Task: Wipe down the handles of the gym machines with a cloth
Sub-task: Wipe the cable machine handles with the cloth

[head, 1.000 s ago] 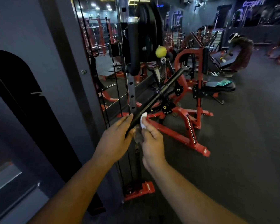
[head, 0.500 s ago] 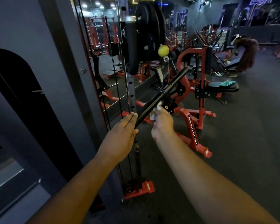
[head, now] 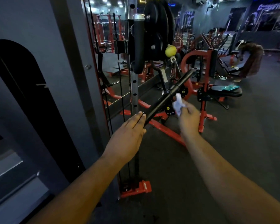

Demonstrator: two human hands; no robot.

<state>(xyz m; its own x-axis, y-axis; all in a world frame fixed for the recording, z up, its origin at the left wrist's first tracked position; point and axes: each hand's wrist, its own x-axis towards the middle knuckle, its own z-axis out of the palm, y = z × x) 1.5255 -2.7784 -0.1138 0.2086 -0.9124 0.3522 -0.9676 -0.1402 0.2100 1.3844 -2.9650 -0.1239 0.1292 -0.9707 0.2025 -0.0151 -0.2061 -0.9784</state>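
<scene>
Right hand (head: 188,118) pinching crumpled white cloth (head: 178,104), blurred

Dim gym: dark rubber floor (head: 233,143), grey wall (head: 39,29), mirror (head: 107,38), red machine frames (head: 204,88), ceiling spotlights (head: 105,0).

A long black cylindrical machine handle (head: 165,98) is slanting up and away from the left fingers (head: 138,118) touching its near end. A crumpled white cloth (head: 178,105) is bunching in the right fingers (head: 187,109), just beside the handle.
</scene>
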